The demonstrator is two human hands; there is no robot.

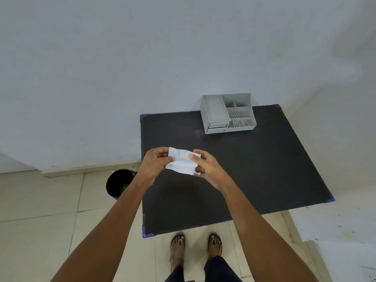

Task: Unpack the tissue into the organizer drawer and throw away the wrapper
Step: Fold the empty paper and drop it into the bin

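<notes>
A small white tissue pack [181, 162] with blue print on its wrapper is held above the near-left part of the black table [254, 169]. My left hand [156, 162] pinches its left end and my right hand [207, 167] grips its right end. The grey organizer [227, 112] stands at the table's far edge against the wall, with open top compartments and two shut drawers [217, 127] on its front left. A black bin [120, 183] stands on the floor left of the table, partly hidden by my left forearm.
The table sits in a corner, with white walls behind and to the right. Beige floor tiles lie left and in front. My feet in sandals [195, 247] stand at the table's near edge.
</notes>
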